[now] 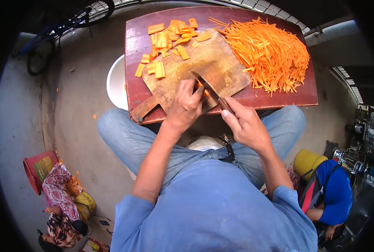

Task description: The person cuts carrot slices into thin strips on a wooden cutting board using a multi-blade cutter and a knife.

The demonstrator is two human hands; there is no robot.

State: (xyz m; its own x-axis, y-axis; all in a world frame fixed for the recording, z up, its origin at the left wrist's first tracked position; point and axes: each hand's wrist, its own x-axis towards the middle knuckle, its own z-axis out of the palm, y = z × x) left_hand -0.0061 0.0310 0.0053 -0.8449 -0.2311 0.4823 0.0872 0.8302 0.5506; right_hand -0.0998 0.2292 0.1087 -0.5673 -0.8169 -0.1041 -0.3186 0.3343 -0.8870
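My right hand (242,122) grips a knife (206,85) by its handle, the blade pointing up and left over the wooden cutting board (220,52). Beside the blade, the curled fingers of my left hand (186,101) press on a small piece of carrot (205,92) at the board's near edge; most of that piece is hidden. Carrot chunks (169,37) lie loosely on the far left of the board and on the table. A large heap of carrot strips (270,56) rests to the right of the board.
The board lies on a red table (138,25) in front of my knees. A white tub (118,84) stands by its left edge. Two other people, one at lower left (63,227) and one at lower right (332,193), are behind me. A bicycle (48,38) leans at the far left.
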